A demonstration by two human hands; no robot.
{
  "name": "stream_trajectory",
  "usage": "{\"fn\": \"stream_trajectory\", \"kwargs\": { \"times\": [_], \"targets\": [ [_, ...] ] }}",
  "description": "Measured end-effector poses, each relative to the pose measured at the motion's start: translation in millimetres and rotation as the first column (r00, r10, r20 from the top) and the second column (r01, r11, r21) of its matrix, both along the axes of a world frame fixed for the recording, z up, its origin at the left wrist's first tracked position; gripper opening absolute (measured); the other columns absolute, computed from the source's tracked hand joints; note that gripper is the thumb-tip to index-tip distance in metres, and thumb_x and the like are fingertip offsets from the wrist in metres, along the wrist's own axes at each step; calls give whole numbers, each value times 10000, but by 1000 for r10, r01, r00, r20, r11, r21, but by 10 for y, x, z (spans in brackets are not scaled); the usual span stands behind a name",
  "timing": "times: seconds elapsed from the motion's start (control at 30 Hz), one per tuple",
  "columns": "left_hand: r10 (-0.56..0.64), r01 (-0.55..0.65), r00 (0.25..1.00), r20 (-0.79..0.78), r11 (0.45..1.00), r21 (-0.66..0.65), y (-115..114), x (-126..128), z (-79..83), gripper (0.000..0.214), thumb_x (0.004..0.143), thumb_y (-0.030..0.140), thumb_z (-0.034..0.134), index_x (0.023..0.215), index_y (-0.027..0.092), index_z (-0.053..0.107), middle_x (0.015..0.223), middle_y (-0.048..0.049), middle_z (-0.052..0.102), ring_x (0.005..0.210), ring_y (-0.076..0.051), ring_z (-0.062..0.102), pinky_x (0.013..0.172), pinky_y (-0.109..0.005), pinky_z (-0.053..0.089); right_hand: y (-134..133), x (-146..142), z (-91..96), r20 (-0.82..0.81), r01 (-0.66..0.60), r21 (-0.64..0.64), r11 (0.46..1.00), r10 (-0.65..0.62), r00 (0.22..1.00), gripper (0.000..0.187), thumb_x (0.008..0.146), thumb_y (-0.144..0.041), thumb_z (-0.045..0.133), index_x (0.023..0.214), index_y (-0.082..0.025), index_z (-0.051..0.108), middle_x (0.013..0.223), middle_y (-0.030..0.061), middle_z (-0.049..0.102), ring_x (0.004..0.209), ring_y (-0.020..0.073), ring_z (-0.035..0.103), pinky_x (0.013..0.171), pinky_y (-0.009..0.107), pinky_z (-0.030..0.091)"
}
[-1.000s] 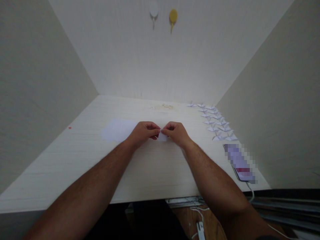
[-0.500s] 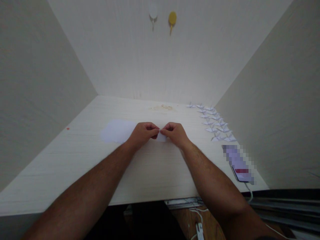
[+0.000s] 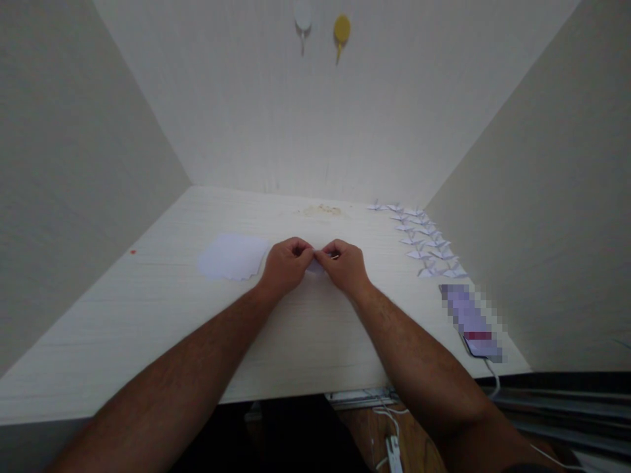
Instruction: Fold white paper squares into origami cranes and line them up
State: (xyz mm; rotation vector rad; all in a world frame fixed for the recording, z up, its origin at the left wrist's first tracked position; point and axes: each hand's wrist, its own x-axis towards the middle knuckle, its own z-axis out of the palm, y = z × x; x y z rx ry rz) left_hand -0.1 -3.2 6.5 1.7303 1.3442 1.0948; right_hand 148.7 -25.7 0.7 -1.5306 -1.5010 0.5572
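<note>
My left hand [image 3: 286, 263] and my right hand [image 3: 344, 264] meet at the middle of the pale wooden desk [image 3: 296, 328]. Both pinch a small folded piece of white paper [image 3: 315, 265], with the fingers curled round it. Only a sliver of the paper shows between the fingertips. A stack of white paper sheets [image 3: 231, 257] lies flat just left of my left hand.
Several small folded paper cranes [image 3: 424, 241] stand in rows at the back right of the desk. A phone [image 3: 472, 321] on a white cable lies near the right front edge. Walls close the desk in on three sides. Two hooks [image 3: 341, 31] hang on the back wall.
My hands have drawn closer together over the folded paper, so less of it shows than before. The paper stack's edge is more visible beside my left hand.
</note>
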Motion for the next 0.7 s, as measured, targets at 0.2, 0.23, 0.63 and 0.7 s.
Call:
{"fn": "stream_trajectory", "kwargs": {
  "times": [0.2,0.23,0.63,0.7],
  "targets": [
    [47,-39,995,-91,996,80,-3,-20,33,150,784,301,567,739,176,637,682,-10,643,628,-137,548,620,-266,410,-26,-16,15,69,17,45,999,-20,997,267,770,-449,686,679,-204,635,637,13,652,588,133,572,593,284,434],
    [54,-47,995,-80,996,80,6,-23,29,151,784,303,563,745,177,636,687,-9,641,633,-138,547,623,-266,411,-32,-24,14,44,9,55,998,-12,999,238,767,-432,689,711,-206,639,663,13,660,603,132,580,606,283,449],
    [29,-23,985,168,999,-36,41,9,-31,167,752,331,593,751,167,629,666,5,606,626,-133,536,606,-251,426,29,-71,-56,-401,-36,-25,999,23,916,213,692,-383,723,716,-192,630,633,-8,624,579,113,540,550,245,430],
    [41,-35,985,169,999,-39,42,12,-35,169,755,332,591,751,167,627,668,3,609,630,-135,540,606,-252,429,31,-81,-55,-418,-22,-23,999,10,908,213,690,-384,716,690,-192,624,615,-12,612,564,109,525,538,241,416]
  ]
}}
